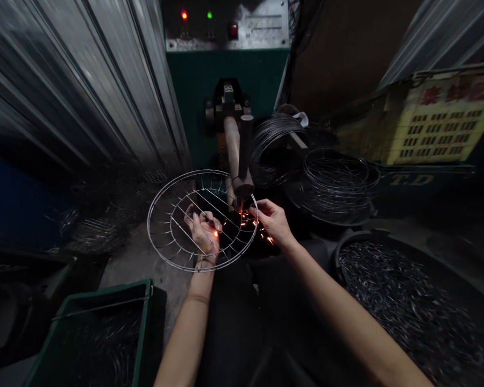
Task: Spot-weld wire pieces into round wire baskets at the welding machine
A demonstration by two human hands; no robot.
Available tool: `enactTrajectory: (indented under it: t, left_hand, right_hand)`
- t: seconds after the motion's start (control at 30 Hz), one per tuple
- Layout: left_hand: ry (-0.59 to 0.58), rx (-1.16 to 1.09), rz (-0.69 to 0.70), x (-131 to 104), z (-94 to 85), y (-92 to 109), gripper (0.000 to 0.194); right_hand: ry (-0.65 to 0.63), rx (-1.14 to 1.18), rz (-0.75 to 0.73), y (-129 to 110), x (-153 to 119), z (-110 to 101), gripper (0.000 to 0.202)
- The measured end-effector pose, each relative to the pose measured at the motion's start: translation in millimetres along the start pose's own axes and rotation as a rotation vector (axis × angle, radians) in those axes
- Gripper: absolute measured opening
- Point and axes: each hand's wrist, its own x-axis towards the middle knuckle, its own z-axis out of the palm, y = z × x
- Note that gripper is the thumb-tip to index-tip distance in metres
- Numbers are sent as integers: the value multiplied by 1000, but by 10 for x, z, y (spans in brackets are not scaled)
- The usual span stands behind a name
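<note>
We find the wire frame [181,228] below the metal arm [233,148] — likely light, springy, best held by its rim — with the right hand [277,221] pinched at its right edge, the left hand [204,236] apart beneath, its grip unclear.

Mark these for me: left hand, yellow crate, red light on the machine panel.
Left hand [205,242]: head view, on the palm.
Yellow crate [406,103]: head view, on the side wall, left of the red lettering.
Red light [184,15]: head view, on the middle of the lit lamp.
</note>
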Motion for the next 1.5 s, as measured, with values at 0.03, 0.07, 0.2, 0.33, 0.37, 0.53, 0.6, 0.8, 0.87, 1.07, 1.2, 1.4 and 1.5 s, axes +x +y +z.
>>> enactTrajectory:
  t: [0.03,0.07,0.2,0.33,0.37,0.53,0.6,0.8,0.87,1.07,1.2,1.4,1.5]
  left_hand:
    - [14,-16,-9,9,-15,-4,31]
    - [27,-38,-30,22,-28,-2,31]
    - [2,-61,-230,83,-48,55,35]
    - [-33,-31,-204,67,-14,87,33]
    - [-21,-30,-186,53,-1,81,32]
    - [37,-2,-182,33,41,32,33]
    - [47,-5,-170,53,42,29,34]
    - [4,1,-184,105,-14,66,35]
    - [-50,0,-197,114,-46,81,35]
    - [-55,25,-179,90,-41,96,35]
    - [-25,85,-95,24,-1,65,35]
    - [13,119,-32,48,2,25,31]
    - [20,127,-31,86,-7,13,32]
  right_hand:
    - [-1,-1,1,-1,-8,-7,29]
    - [0,-11,-7,-5,-24,-21,29]
    - [-14,-54,-42,-41,-181,-111,27]
    - [-51,-52,-10,-39,-295,-131,32]
    - [-29,-50,-10,-29,-285,-119,33]
    - [40,-54,-48,9,-98,-40,32]
    - [31,-59,-52,3,-35,-20,33]
    - [25,-34,-45,-1,52,39,35]
    - [23,-2,-20,16,73,58,36]
    - [37,60,26,52,-47,-25,37]
    - [1,15,1,20,-171,-95,34]
    - [63,-35,-42,7,-38,7,36]
    - [57,-23,-43,23,30,43,36]
